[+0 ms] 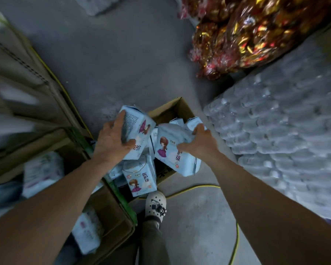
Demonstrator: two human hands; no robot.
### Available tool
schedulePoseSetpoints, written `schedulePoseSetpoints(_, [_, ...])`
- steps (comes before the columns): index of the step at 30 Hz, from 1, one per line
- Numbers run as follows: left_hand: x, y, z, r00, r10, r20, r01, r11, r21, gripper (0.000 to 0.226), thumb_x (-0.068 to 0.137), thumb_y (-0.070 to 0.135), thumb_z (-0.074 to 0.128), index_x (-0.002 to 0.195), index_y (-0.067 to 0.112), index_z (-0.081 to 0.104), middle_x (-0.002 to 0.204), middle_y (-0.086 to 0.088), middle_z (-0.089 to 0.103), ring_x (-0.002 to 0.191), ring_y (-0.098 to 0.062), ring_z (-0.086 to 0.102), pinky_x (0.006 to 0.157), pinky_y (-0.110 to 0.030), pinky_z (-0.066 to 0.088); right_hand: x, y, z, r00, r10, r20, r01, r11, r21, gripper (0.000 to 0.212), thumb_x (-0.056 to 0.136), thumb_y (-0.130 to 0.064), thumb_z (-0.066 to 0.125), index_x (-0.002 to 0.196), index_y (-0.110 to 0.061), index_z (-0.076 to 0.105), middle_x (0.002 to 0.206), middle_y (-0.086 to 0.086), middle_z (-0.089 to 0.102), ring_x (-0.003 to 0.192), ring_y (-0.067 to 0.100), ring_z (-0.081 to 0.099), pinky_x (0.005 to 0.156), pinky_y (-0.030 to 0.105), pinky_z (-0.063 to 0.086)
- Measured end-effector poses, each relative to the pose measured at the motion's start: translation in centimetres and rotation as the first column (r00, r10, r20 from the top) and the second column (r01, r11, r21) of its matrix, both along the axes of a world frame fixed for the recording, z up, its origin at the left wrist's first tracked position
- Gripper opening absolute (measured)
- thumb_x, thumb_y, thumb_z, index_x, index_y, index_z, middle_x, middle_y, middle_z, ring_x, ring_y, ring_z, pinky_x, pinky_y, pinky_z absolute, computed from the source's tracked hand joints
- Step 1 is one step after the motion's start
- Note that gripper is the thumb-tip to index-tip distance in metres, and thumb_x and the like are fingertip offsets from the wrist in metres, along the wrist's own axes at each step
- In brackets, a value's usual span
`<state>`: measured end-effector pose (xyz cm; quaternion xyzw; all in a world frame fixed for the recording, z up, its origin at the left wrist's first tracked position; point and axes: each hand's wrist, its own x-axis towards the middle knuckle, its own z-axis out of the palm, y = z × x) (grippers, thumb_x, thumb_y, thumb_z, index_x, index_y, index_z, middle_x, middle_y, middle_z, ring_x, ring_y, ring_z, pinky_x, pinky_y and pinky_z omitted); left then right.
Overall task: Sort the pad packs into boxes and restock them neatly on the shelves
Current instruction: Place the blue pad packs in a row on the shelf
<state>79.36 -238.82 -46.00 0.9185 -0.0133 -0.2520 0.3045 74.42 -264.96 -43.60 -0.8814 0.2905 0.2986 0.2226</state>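
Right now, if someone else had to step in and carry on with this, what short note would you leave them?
Left hand: grips one pad pack above the open box.
Right hand: grips another pad pack, fingers curled over its top.
More packs lie loose in that box; a few sit in the green-edged carton on the left.
Done: some packs boxed.
Left: finish sorting; no shelf restocking is visible yet.

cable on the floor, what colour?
Yellow cable, best seen in the head view, near the shoe.
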Motion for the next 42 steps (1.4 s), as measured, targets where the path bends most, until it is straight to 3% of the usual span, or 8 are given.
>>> schedulePoseSetpoints(7, [-5.8,4.9,15.3,0.991,0.118,-0.065,-0.124,0.987,-0.100,0.087,0.087,0.038,0.067,0.154,0.037,0.012,0.144,-0.012,0.037,0.129,-0.033,0.045,0.107,-0.041,0.039,-7.1,5.2,14.2,0.911,-0.401,0.094,0.357,0.882,0.307,0.067,0.076,-0.037,0.080,0.124,-0.015,0.039,0.122,0.009,0.050,0.093,0.018,0.057,0.061,0.027,0.046])
schedulePoseSetpoints(11, [-9.2,8.8,21.6,0.983,0.176,-0.059,-0.183,0.970,-0.162,0.086,0.088,0.036,0.067,0.155,0.033,0.013,0.143,-0.011,0.044,0.124,-0.031,0.051,0.101,-0.042,0.045,-9.6,8.9,21.0,0.873,-0.479,0.098,0.386,0.798,0.463,0.081,0.075,-0.044,0.076,0.144,-0.036,0.035,0.128,0.003,0.056,0.109,0.025,0.060,0.090,0.044,0.055])
schedulePoseSetpoints(16, [-12.9,14.3,28.4,0.950,0.311,0.002,-0.307,0.939,-0.157,0.083,0.092,0.037,0.062,0.156,0.027,0.010,0.142,-0.012,0.050,0.118,-0.033,0.057,0.093,-0.038,0.047,-10.8,12.7,28.6,0.888,-0.456,0.064,0.307,0.690,0.656,0.055,0.085,-0.022,0.071,0.131,-0.040,0.047,0.117,-0.006,0.067,0.104,0.021,0.066,0.085,0.043,0.057])
schedulePoseSetpoints(25, [-22.4,22.9,35.4,0.787,0.616,0.026,-0.593,0.768,-0.241,0.081,0.091,0.037,0.064,0.155,0.025,0.015,0.129,-0.018,0.057,0.109,-0.037,0.060,0.086,-0.041,0.049,-14.4,21.9,36.9,0.997,-0.025,0.067,-0.022,0.777,0.629,0.090,0.058,-0.030,0.086,0.133,-0.026,0.037,0.119,-0.001,0.058,0.110,0.024,0.059,0.096,0.049,0.051])
schedulePoseSetpoints(29, [-27.6,27.9,37.3,0.712,0.695,0.103,-0.660,0.711,-0.242,0.081,0.090,0.036,0.065,0.155,0.021,0.019,0.131,-0.021,0.055,0.112,-0.038,0.058,0.084,-0.041,0.049,-15.8,28.2,38.5,0.979,0.100,0.176,-0.188,0.765,0.616,0.074,0.076,-0.027,0.085,0.129,-0.016,0.034,0.107,-0.006,0.053,0.098,0.017,0.060,0.086,0.040,0.055])
schedulePoseSetpoints(34, [-34.4,37.1,40.1,0.610,0.773,0.174,-0.751,0.634,-0.182,0.082,0.088,0.035,0.069,0.154,0.022,0.022,0.130,-0.020,0.055,0.113,-0.038,0.055,0.073,-0.035,0.041,-17.3,38.9,40.9,0.868,0.318,0.381,-0.482,0.722,0.496,0.069,0.073,-0.030,0.085,0.119,-0.024,0.034,0.124,0.003,0.049,0.106,0.024,0.059,0.088,0.049,0.054])
schedulePoseSetpoints(38, [-40.1,46.5,41.7,0.510,0.825,0.244,-0.826,0.549,-0.127,0.083,0.084,0.040,0.071,0.153,0.028,0.026,0.133,-0.019,0.053,0.113,-0.038,0.056,0.076,-0.039,0.045,-18.7,49.0,43.0,0.723,0.519,0.456,-0.684,0.629,0.370,0.064,0.078,-0.031,0.081,0.117,-0.024,0.031,0.118,0.001,0.049,0.091,0.019,0.059,0.064,0.032,0.048])
schedulePoseSetpoints(42, [-46.5,56.6,43.5,0.414,0.868,0.275,-0.875,0.463,-0.143,0.081,0.085,0.042,0.070,0.153,0.032,0.027,0.134,-0.016,0.050,0.108,-0.036,0.057,0.079,-0.042,0.051,-21.7,61.1,43.9,0.568,0.642,0.514,-0.816,0.521,0.250,0.067,0.074,-0.034,0.083,0.117,-0.026,0.031,0.125,0.001,0.048,0.104,0.026,0.058,0.084,0.040,0.051])
